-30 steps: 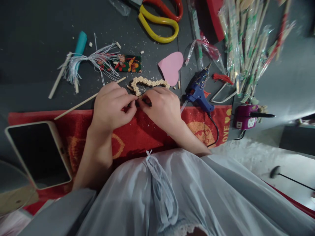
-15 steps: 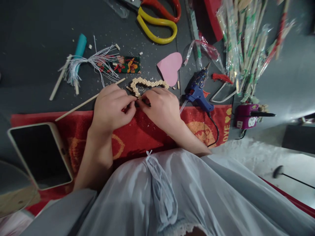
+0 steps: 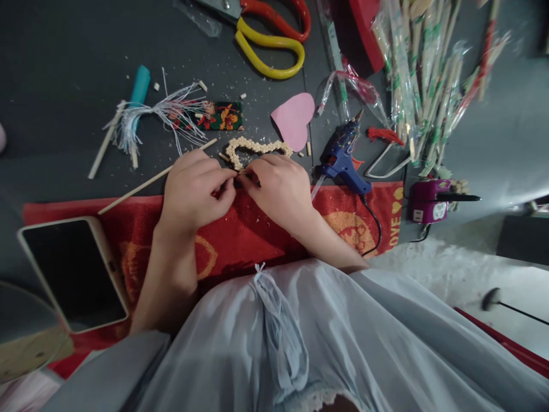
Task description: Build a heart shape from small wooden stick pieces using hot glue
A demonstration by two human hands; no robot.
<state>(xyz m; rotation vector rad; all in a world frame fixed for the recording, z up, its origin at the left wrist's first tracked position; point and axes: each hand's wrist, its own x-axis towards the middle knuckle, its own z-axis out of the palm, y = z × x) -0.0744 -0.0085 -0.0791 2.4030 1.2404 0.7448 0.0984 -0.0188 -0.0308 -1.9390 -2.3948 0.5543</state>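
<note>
Nearest us, we list a pale blue garment (image 3: 300, 337) across the lap, then a phone (image 3: 72, 274) lying dark-screened on the red towel (image 3: 240, 234). On the towel's far edge we record our left hand (image 3: 193, 191) and right hand (image 3: 283, 189), fingertips pinched narrowly together where they meet; whether they grip a small piece we cannot tell. The hands touch the near end of the beaded heart outline (image 3: 257, 149), which lies on the dark table (image 3: 64, 57) and is partly hidden by our knuckles. Beside it: a thin wooden stick (image 3: 141, 186), a blue glue gun (image 3: 343, 160), a pink paper heart (image 3: 294, 117), a floral fabric strip (image 3: 221, 114). Farther: a white tassel (image 3: 141, 114), yellow-and-red scissors (image 3: 266, 34), wrapped chopsticks (image 3: 429, 74).
</note>
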